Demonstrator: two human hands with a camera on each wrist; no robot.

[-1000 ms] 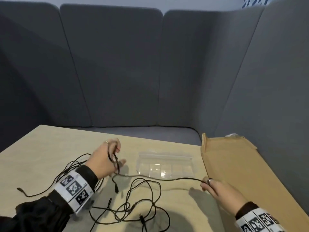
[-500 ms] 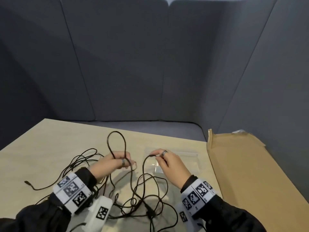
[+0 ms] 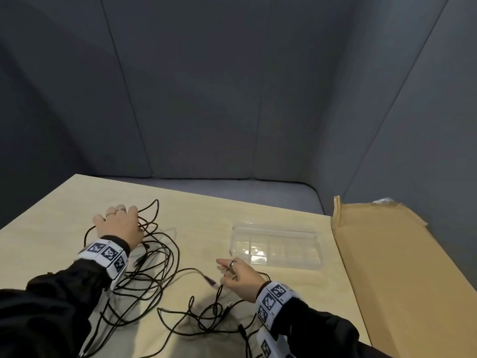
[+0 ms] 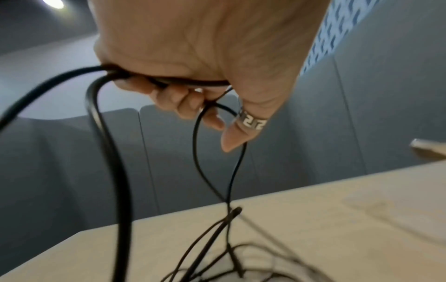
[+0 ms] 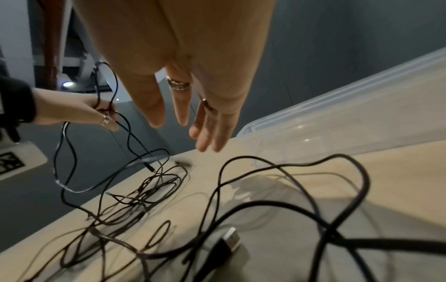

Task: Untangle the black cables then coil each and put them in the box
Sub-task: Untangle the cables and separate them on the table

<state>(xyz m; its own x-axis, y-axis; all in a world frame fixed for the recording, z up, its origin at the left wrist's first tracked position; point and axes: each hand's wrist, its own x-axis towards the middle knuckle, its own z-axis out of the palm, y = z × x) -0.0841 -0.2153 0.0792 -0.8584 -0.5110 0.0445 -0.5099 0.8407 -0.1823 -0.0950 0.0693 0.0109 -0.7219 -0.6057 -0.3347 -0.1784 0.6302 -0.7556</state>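
Several black cables (image 3: 165,257) lie tangled across the pale wooden table (image 3: 206,218). My left hand (image 3: 118,226) is at the left of the tangle. In the left wrist view its fingers (image 4: 173,95) curl round strands of black cable (image 4: 108,152) that hang down to the table. My right hand (image 3: 238,276) hovers in front of the clear plastic box (image 3: 313,257). In the right wrist view the right hand (image 5: 193,118) has straight fingers and holds nothing. A cable end with a USB plug (image 5: 229,240) lies below it. The box looks empty.
A flat brown cardboard sheet (image 3: 387,267) lies along the table's right side. Grey padded panels (image 3: 232,99) enclose the far and right edges. More loose cable loops (image 3: 206,319) lie by the near edge.
The hands were close together, each holding cable. My left hand has drawn its strands away to the left. My right hand has let go and opened in front of the box.
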